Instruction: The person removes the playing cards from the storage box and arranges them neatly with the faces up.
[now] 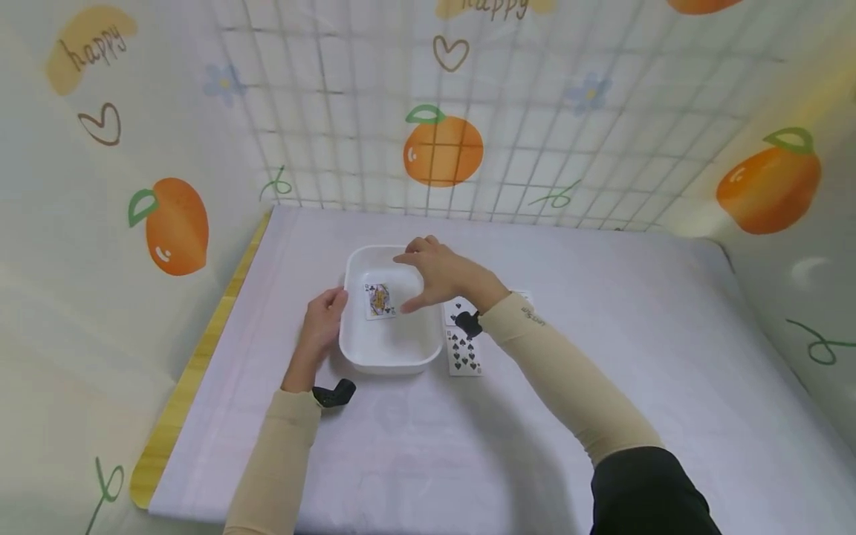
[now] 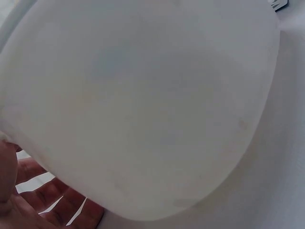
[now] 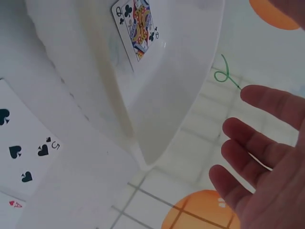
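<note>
A white plastic basin (image 1: 391,349) stands on the cloth-covered table. Flat on its floor lies a queen of clubs (image 1: 380,302), which the right wrist view also shows, partly cut off. My left hand (image 1: 322,323) grips the basin's left rim; in the left wrist view its fingers (image 2: 62,200) reach round the edge. Over the right part of the basin hovers my right hand (image 1: 444,275), thumb and fingers spread, holding nothing. Beside the basin's right wall lie a ten of spades (image 1: 464,357) and a five of spades (image 3: 16,138), the latter partly hidden by the right wrist in the head view.
Another card (image 1: 523,296) peeks out behind the right forearm. A red ace (image 3: 14,204) shows at the edge of the right wrist view. A white grid (image 1: 528,148) and printed curtain stand behind the table, whose wooden edge (image 1: 200,357) shows at left.
</note>
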`<state>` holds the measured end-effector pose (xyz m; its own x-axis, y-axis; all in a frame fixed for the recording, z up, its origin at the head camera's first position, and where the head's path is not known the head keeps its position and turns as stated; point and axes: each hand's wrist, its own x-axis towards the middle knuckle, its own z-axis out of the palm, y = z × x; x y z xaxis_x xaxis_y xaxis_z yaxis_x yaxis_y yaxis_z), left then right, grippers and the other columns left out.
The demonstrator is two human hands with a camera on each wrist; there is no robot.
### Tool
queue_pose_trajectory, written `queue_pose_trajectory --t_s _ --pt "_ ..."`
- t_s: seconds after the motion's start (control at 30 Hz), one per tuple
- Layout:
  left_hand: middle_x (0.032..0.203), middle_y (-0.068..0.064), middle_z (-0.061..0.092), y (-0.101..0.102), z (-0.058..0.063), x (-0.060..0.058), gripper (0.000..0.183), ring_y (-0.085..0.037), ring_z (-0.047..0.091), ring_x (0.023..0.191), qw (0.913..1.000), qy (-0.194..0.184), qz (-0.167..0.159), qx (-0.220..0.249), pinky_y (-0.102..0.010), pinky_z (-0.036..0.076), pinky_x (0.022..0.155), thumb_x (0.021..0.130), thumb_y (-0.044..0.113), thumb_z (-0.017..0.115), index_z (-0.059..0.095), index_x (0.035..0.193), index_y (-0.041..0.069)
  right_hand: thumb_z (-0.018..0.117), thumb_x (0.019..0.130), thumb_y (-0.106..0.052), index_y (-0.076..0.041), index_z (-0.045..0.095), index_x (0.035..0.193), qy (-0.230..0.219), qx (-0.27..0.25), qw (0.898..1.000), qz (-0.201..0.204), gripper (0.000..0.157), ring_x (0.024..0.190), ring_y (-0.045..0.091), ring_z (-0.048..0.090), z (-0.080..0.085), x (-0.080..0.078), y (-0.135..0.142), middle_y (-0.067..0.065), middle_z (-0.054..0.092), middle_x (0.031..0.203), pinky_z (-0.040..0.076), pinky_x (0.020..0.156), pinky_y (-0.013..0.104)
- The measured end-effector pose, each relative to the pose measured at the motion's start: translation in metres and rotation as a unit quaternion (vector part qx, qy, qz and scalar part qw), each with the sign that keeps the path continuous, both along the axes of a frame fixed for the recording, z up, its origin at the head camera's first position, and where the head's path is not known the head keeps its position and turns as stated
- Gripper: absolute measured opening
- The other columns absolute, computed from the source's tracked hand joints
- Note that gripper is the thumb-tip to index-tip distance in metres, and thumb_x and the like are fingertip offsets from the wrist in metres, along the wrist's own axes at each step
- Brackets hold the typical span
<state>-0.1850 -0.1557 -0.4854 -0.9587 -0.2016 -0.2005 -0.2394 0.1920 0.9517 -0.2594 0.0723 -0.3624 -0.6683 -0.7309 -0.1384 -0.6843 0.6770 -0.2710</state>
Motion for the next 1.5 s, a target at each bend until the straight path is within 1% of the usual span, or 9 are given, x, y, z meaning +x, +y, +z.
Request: queue_pose_trajectory --t_s 0.17,0.47,0.63,0.7,0.83,1.03,1.23,1.33,1.5 --pt "0.13 -0.013 0.06 0.001 -0.001 -0.002 0.048 -0.029 0.059 0.114 1.0 0.006 0.0 0.007 -0.045 0.05 0.095 0.104 0.039 0.048 0.053 0.142 0.01 0.083 0.071 -0.052 -0.007 0.05 0.144 0.003 0.002 1.0 0.013 0.092 0.121 0.029 0.04 -0.007 -0.007 -0.01 0.016 0.048 0.138 0.042 0.1 0.046" --pt "0.129 -0.015 0.061 -0.001 0.0 0.0 0.047 -0.03 0.061 0.111 0.9999 0.015 0.0 0.009 -0.045 0.052 0.092 0.104 0.037 0.048 0.053 0.141 0.008 0.086 0.07 -0.047 -0.006 0.049 0.145 -0.019 0.017 0.999 0.02 0.093 0.119 0.029 0.04 -0.016 -0.012 -0.031 0.016 0.048 0.136 0.042 0.098 0.045" --pt "0.131 -0.015 0.06 -0.002 -0.003 -0.002 0.047 -0.03 0.061 0.112 0.9996 0.018 -0.003 0.021 -0.045 0.052 0.093 0.104 0.037 0.049 0.053 0.141 0.008 0.085 0.071 -0.049 -0.007 0.049 0.145 -0.009 0.032 0.999 0.026 0.093 0.118 0.029 0.041 -0.025 -0.017 -0.041 0.015 0.049 0.136 0.041 0.098 0.044" --pt "0.131 -0.015 0.06 -0.002 -0.004 -0.003 0.047 -0.03 0.061 0.113 0.9994 0.02 -0.007 0.026 -0.044 0.052 0.093 0.104 0.037 0.049 0.053 0.141 0.008 0.085 0.071 -0.05 -0.009 0.049 0.146 -0.008 0.04 0.999 0.024 0.093 0.119 0.029 0.042 -0.029 -0.019 -0.045 0.014 0.049 0.137 0.042 0.099 0.044" --pt "0.13 -0.016 0.061 -0.002 -0.003 -0.005 0.046 -0.031 0.062 0.112 0.9991 0.031 -0.008 0.027 -0.045 0.052 0.092 0.104 0.036 0.05 0.055 0.139 0.007 0.086 0.071 -0.048 -0.01 0.048 0.147 -0.022 0.051 0.998 0.013 0.093 0.125 0.031 0.041 -0.034 -0.022 -0.053 0.015 0.047 0.142 0.042 0.102 0.047" --pt "0.129 -0.016 0.062 -0.006 -0.005 -0.005 0.044 -0.031 0.062 0.11 0.9991 0.03 -0.001 0.03 -0.044 0.053 0.091 0.104 0.034 0.05 0.056 0.138 0.007 0.085 0.073 -0.05 -0.012 0.045 0.149 -0.027 0.074 0.997 0.021 0.094 0.13 0.032 0.038 -0.041 -0.024 -0.066 0.015 0.043 0.145 0.038 0.107 0.047" --pt "0.129 -0.016 0.061 -0.008 -0.008 -0.007 0.045 -0.031 0.062 0.111 0.9992 0.023 -0.011 0.032 -0.044 0.053 0.092 0.104 0.035 0.05 0.056 0.138 0.007 0.085 0.073 -0.049 -0.013 0.045 0.149 -0.039 0.075 0.996 0.018 0.094 0.127 0.029 0.037 -0.051 -0.028 -0.072 0.014 0.042 0.144 0.04 0.104 0.046" --pt "0.128 -0.016 0.062 -0.008 -0.007 -0.007 0.045 -0.031 0.062 0.111 0.9992 0.027 -0.008 0.03 -0.044 0.052 0.092 0.104 0.035 0.051 0.056 0.138 0.006 0.085 0.073 -0.049 -0.014 0.045 0.149 -0.044 0.075 0.996 0.016 0.094 0.125 0.028 0.037 -0.053 -0.03 -0.074 0.014 0.042 0.142 0.041 0.103 0.046" --pt "0.128 -0.016 0.062 -0.009 -0.006 -0.007 0.044 -0.031 0.062 0.111 0.9993 0.022 -0.001 0.029 -0.044 0.053 0.092 0.104 0.035 0.051 0.057 0.137 0.006 0.085 0.072 -0.052 -0.014 0.045 0.149 -0.04 0.092 0.995 0.018 0.095 0.118 0.025 0.038 -0.059 -0.034 -0.074 0.012 0.045 0.136 0.042 0.099 0.042"
